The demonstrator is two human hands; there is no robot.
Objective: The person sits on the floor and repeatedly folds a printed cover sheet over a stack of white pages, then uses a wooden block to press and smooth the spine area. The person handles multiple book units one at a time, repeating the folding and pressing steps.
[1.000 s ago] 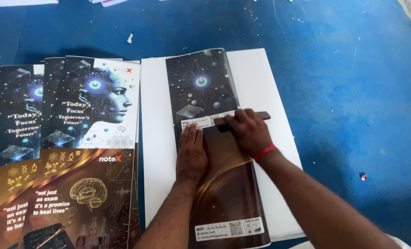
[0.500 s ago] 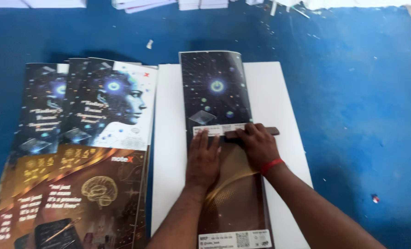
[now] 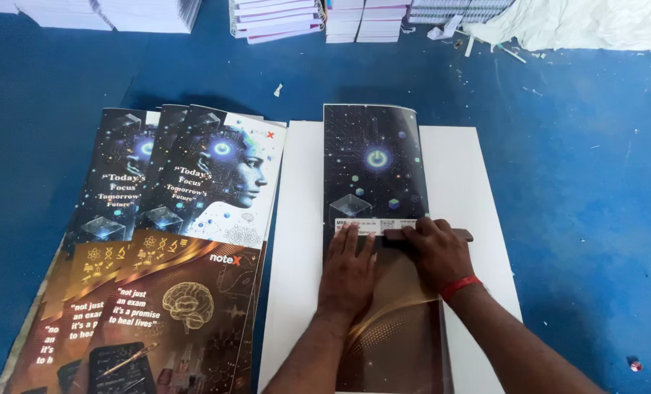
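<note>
A: Item one, printed matter?
B: One folded cover sheet (image 3: 375, 175), tall and narrow, dark starry print above, brown-gold below, lying lengthwise on a white board (image 3: 465, 190) at the centre of the blue tabletop (image 3: 588, 190). A white rectangular label strip (image 3: 366, 225) crosses its middle.

A: Item two, hands?
B: Left hand (image 3: 349, 271) laid flat, palm down, fingers spread toward 12 o'clock, pressing the cover sheet just below the label strip; it grips nothing. Right hand (image 3: 436, 252), red band at the wrist, curled over a dark flat bar (image 3: 463, 235) and holding it down across the sheet; the bar's end sticks out toward 3 o'clock. The two hands touch side by side.

A: Item three, surroundings?
B: At 9 o'clock, a fanned stack of matching covers (image 3: 172, 248), face print above, brown panel with brain drawing below, just beside the board. At 12 o'clock, stacks of bound books (image 3: 278, 16) along the far edge. At 1 o'clock, crumpled white cloth (image 3: 588, 25). Paper scraps (image 3: 277, 90) lie between. Nothing blocks the hands.
</note>
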